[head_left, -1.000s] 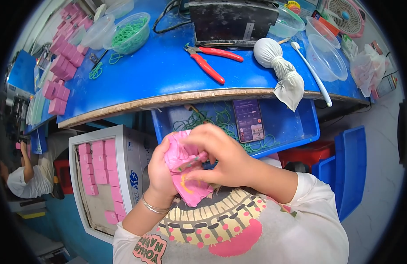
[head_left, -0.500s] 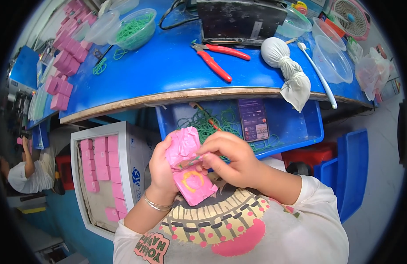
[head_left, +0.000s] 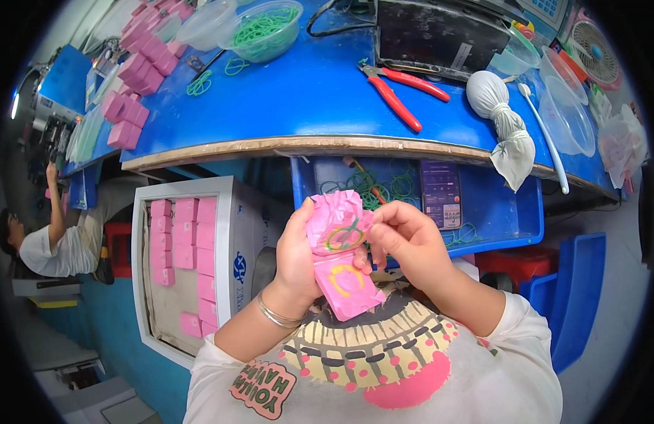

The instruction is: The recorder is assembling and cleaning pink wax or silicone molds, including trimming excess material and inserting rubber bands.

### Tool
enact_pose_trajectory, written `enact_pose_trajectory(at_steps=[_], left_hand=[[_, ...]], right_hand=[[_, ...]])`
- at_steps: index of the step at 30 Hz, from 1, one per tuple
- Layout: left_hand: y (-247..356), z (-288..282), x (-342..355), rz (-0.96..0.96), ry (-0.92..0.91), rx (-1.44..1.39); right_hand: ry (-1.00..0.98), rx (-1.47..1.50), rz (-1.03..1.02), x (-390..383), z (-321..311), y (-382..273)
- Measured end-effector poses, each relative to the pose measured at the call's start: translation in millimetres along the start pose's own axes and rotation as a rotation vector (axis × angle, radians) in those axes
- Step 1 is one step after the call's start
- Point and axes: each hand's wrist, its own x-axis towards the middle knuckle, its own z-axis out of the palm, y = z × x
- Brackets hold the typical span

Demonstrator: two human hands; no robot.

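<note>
A pink rubber mold (head_left: 346, 291), spread into an upper and a lower half, is in front of my chest. My left hand (head_left: 296, 253) grips it along its left side, the thumb at the upper half. Yellow ring marks show on both halves. A thin green ring-shaped piece (head_left: 346, 236) lies on the upper half, which looks bent and creased. My right hand (head_left: 409, 239) is closed, thumb and fingertips pinching the upper half's right edge; other right fingers are partly hidden behind the mold.
A blue drawer (head_left: 493, 212) with green loops and a phone (head_left: 440, 194) lies beyond my hands. On the blue table (head_left: 284, 106) are red-handled cutters (head_left: 397, 99), a tied white cloth bundle (head_left: 509, 127) and a bowl (head_left: 263, 42) of green pieces. Pink blocks (head_left: 185, 233) fill a box at left.
The upper half is now bent back, baring the green ring-shaped piece. My right fingers have shifted from the middle of the mold to its right edge. The whole view has swung slightly.
</note>
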Motion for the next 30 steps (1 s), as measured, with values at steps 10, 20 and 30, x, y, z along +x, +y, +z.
enact_pose_trajectory(at_steps=[10,20,30], left_hand=[[5,3,2,0.016,-0.09,-0.089],[-2,4,3,0.032,-0.017,0.054],[-11,-13,3,0.505,0.104,0.815]], right_hand=[[-0.065,0.592,0.467,5,-11,25],[0.004,-0.048,-0.152,7,-2,2],[-0.033,-0.674,-0.355,9,2,-4]])
